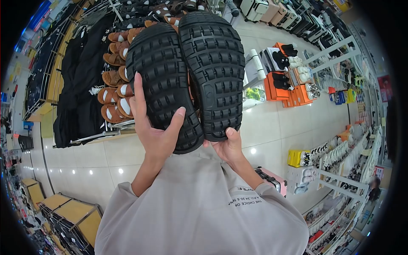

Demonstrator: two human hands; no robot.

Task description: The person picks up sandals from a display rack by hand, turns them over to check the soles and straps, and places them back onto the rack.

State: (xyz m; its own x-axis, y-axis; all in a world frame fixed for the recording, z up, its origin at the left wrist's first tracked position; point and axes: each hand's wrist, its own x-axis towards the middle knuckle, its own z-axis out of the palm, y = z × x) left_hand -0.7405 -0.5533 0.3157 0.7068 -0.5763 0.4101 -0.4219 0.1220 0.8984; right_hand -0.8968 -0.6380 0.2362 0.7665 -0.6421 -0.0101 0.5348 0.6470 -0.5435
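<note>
Two sandals are held up in front of me with their black, blocky-treaded soles facing me, so their uppers are mostly hidden; a strip of brown shows between them. My left hand [154, 135] is closed around the left sandal [159, 80], thumb across the sole near the heel and a finger along its outer edge. At the heel of the right sandal [214, 72], my right hand [228, 146] pinches with the thumb on the sole and its other fingers mostly behind. The two sandals lean against each other at the heels.
Rows of brown sandals [111, 94] fill a display rack on the left, beside hanging black clothes [78, 89]. Shoes stand on orange boxes [278, 91] at the right. Suitcases [272, 10] line the back; a pink suitcase [274, 180] stands near my right arm. Tiled floor [263, 127] lies between.
</note>
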